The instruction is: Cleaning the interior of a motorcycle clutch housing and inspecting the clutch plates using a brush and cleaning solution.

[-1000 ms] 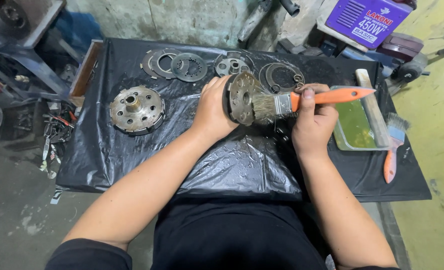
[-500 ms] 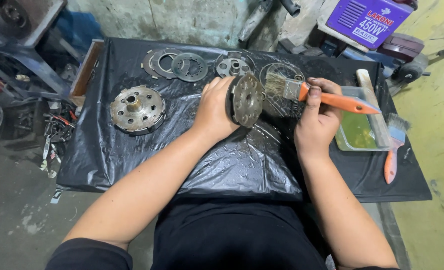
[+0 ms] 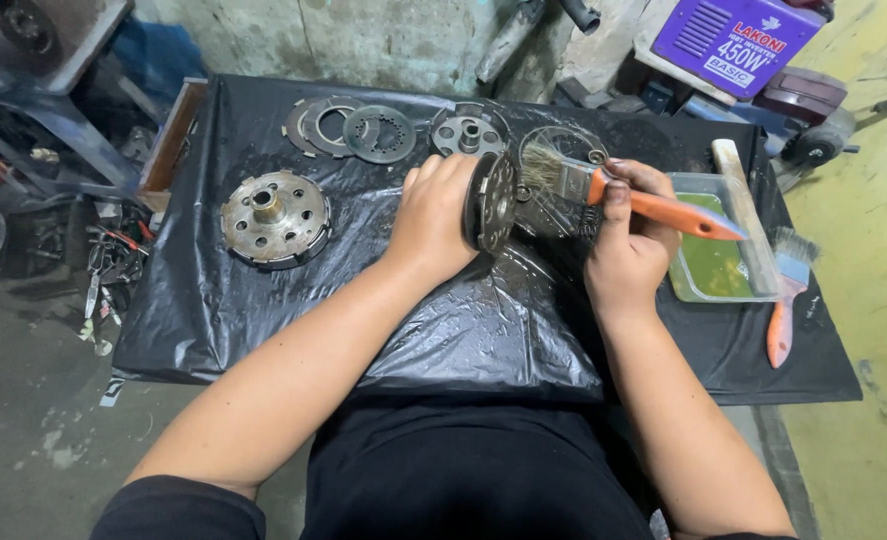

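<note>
Left hand: the left hand (image 3: 436, 215) gripped a round metal disc (image 3: 491, 203), standing it on edge on the table (image 3: 464, 330).
Right hand: the right hand (image 3: 629, 245) was closed on an orange-handled brush (image 3: 604, 188), its bristles just right of the disc's face.
Beyond the grip: flat rings (image 3: 349, 128) lay farther back; a green tray (image 3: 719, 250) sat right of the brush hand.
Risk: the disc could probably roll or tip if the grip loosened on greasy metal.
</note>
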